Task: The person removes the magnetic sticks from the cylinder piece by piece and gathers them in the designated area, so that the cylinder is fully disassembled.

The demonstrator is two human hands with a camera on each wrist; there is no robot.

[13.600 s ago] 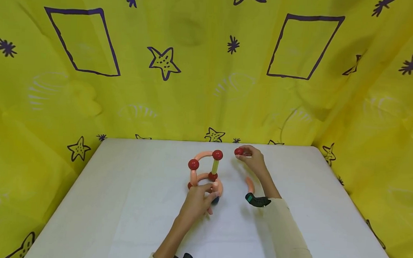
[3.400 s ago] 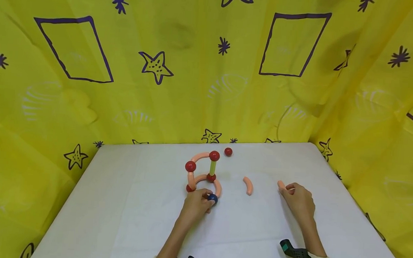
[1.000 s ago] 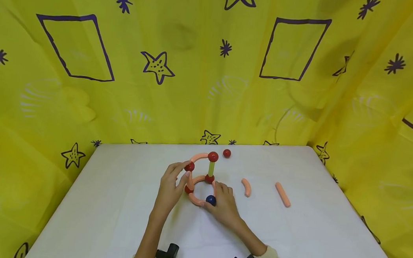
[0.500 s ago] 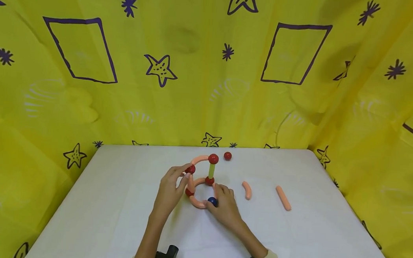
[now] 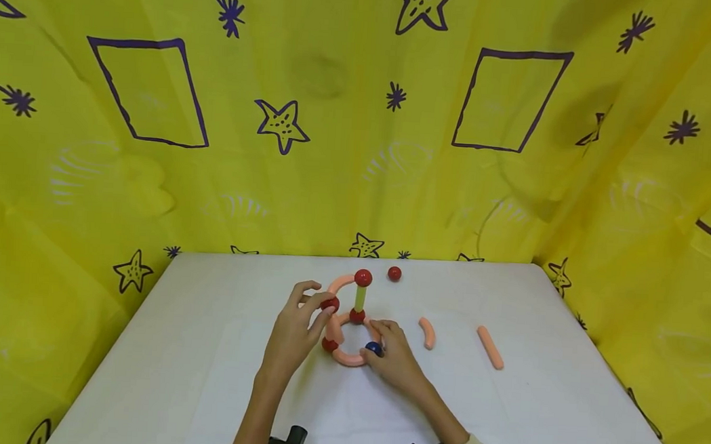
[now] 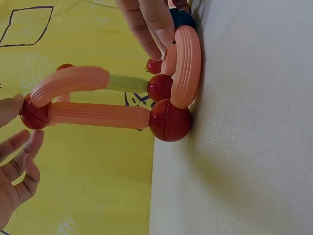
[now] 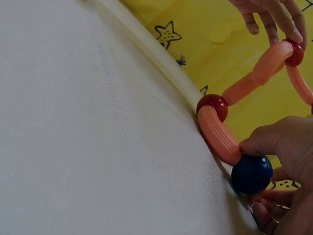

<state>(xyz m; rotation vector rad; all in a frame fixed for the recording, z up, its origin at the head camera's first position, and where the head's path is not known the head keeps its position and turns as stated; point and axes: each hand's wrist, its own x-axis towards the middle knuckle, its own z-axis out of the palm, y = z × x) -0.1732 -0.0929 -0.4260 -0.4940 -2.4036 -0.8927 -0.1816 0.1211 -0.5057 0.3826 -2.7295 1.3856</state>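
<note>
A frame of magnetic rods and balls stands on the white table, its lower ring made of curved peach rods [image 5: 348,359]. My left hand [image 5: 292,332] pinches the upper left red ball [image 6: 35,113] between thumb and fingers. From that ball a straight peach rod [image 6: 100,115] runs down to a lower red ball [image 6: 170,120], and a curved peach rod [image 7: 272,62] hangs with one end loose. A yellow-green rod [image 5: 360,298] rises to another red ball [image 5: 363,277]. My right hand [image 5: 397,362] grips the blue ball [image 7: 252,174] at the ring's near right, partly covering it.
One loose red ball [image 5: 394,274] lies behind the frame. To the right are a short curved peach rod [image 5: 427,334] and a straight peach rod [image 5: 491,348]. A yellow patterned curtain [image 5: 333,193] borders the table.
The right hand set a red ball at the back and a straight rod at the right, then took the blue ball. The left hand moved from the ring to the upper ball, which lately sank slightly.
</note>
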